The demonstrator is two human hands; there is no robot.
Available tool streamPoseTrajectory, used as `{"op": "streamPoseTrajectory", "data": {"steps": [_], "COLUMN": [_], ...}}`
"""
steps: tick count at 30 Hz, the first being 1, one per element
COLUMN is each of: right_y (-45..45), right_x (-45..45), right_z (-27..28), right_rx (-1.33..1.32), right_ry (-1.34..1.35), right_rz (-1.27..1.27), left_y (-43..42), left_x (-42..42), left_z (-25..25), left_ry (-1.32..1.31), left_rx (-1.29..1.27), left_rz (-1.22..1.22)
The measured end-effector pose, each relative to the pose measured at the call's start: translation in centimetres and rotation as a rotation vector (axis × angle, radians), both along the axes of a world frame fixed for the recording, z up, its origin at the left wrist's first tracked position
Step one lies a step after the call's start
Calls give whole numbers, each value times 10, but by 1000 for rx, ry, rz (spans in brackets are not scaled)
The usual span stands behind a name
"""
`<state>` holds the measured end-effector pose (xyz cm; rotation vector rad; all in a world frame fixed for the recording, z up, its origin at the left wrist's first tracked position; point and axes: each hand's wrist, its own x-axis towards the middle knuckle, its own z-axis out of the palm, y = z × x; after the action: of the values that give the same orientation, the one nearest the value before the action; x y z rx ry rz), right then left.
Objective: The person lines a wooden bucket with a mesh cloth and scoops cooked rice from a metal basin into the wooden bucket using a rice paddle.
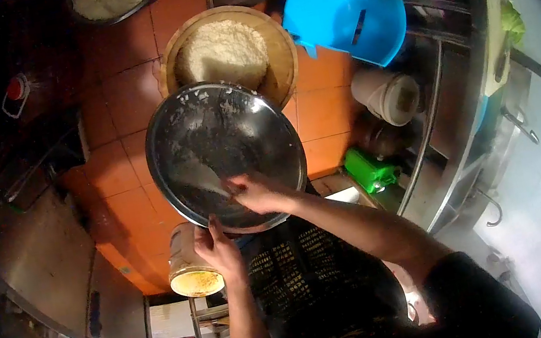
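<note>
left hand [220, 250] pinching a dark bowl [245, 123] by the rim, right hand [258, 194] curled round a scraper [199, 177], wooden tub [286, 59] beyond

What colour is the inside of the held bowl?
The bowl is dark metallic grey inside; the head view shows it.

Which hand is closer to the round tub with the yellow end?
Left. The left hand is just beside the tub, at the bowl's near rim; the right hand is farther away, inside the bowl.
</note>
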<state>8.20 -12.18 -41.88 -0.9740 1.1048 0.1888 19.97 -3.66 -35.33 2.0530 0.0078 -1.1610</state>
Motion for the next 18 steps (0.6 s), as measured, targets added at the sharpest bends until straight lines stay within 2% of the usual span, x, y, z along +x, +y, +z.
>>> {"op": "streamPoseTrajectory", "data": {"steps": [1,4,5,7,9,12,13,15,17,18], "right_y": [-9,-10,-5,-26,0,-1,1,-2,-9,-7], "right_x": [10,11,-3,-32,-71,-65,-56,-23,4,4], "right_z": [-9,-41,-36,13,22,48,30,-2,-37,-50], "right_rx": [42,-42,-251,-9,-178,-8,-35,-19,-221,-256], "right_ry": [1,224,128,125,-114,-52,-87,88,139,159], "right_rz": [-96,-81,-88,153,200,243,279,168,69,40], "left_y": [-1,0,0,-1,0,-4,-2,2,8,5], "left_x": [-1,-4,-4,-4,-4,-5,-4,-3,-3,-5], "left_z": [2,-1,-4,-4,-2,-1,-1,-3,-5,-4], "left_ry": [0,-1,-2,3,13,18,10,-16,-40,-32], "left_rx": [15,-48,-89,-92,-91,-101,-102,-72,-7,-29], "left_rz": [2,70,104,112,131,136,114,62,-4,43]}}
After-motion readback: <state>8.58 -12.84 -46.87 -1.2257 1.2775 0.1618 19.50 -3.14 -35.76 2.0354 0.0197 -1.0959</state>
